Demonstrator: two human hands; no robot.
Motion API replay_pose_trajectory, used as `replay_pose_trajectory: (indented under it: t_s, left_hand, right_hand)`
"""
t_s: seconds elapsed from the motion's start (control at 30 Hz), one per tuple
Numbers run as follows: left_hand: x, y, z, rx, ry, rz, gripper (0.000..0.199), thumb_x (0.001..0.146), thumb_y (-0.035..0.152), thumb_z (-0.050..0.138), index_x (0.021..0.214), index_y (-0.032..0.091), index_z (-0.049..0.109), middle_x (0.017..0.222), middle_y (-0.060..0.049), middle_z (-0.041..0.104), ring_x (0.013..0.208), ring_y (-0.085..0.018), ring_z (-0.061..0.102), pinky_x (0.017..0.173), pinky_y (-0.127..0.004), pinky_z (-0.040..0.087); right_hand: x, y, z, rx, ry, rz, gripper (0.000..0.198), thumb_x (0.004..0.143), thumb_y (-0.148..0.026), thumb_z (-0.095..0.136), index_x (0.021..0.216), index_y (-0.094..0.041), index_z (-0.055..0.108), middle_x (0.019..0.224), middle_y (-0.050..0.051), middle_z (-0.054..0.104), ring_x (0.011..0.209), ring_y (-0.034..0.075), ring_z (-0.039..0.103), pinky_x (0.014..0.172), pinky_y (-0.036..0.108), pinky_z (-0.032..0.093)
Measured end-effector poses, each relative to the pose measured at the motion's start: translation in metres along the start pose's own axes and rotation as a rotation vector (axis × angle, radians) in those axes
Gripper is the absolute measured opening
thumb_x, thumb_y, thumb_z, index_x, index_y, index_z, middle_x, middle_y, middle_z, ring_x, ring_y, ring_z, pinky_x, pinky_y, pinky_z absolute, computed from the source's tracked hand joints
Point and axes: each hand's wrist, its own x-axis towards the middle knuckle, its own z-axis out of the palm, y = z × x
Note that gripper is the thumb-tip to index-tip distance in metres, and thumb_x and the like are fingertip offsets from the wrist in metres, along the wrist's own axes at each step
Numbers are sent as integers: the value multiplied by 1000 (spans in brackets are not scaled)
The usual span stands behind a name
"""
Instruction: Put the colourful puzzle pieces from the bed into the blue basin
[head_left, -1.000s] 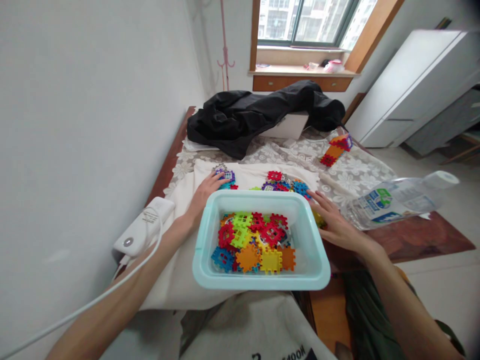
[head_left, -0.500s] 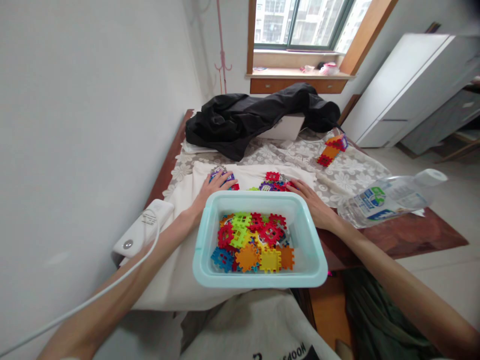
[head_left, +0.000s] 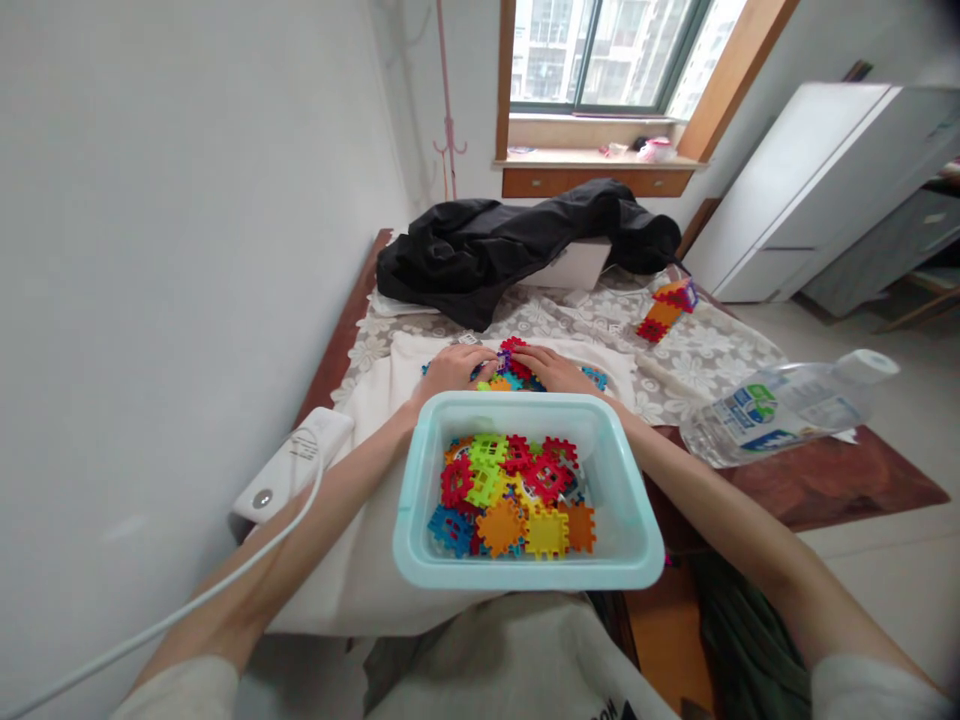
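Here's the pile of plastic pieces (head_left: 514, 378), red, purple, orange and teal, on the white cloth (head_left: 360, 525) over the desk (head_left: 847, 480), right between two hands! Left hand (head_left: 455, 370) arches over one side, fingers bent; right hand (head_left: 559, 372) lies flatter on the other, fingertips at the red. Clamped on any piece? Can't tell for either. Nearer the body sits the pale-blue tub (head_left: 529, 575), loaded with more colourful pieces (head_left: 501, 525). Out right, the clear bottle (head_left: 780, 410) lies on its side; beyond, a black garment (head_left: 510, 240).
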Motion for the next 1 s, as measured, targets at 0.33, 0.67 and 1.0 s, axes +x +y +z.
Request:
replay_pose_trajectory:
  t_s: [0.33,0.67,1.0]
  left_hand:
    - [-14,-18,-12,-306,221,-172,55,111,55,42,117,18,81,141,-14,75,139,-28,65,124,-47,45]
    - [-9,-14,-6,-365,143,-235,35,98,42,65,118,18,80,144,-15,73,136,-30,68,124,-49,46]
    - [-21,-14,-20,-109,-68,-141,59,103,56,58,142,15,71,166,-19,53,155,-35,51,130,-56,38]
  right_hand:
    - [-16,18,-50,-280,25,326,63,99,-75,55,119,-18,74,115,19,78,107,39,73,96,53,56]
    - [-41,30,-52,-233,-233,394,43,94,-56,70,118,-21,75,117,20,75,97,38,77,83,45,56]
    - [-31,23,-31,-46,-68,318,75,100,-66,63,154,-17,49,146,24,66,126,41,69,105,51,56]
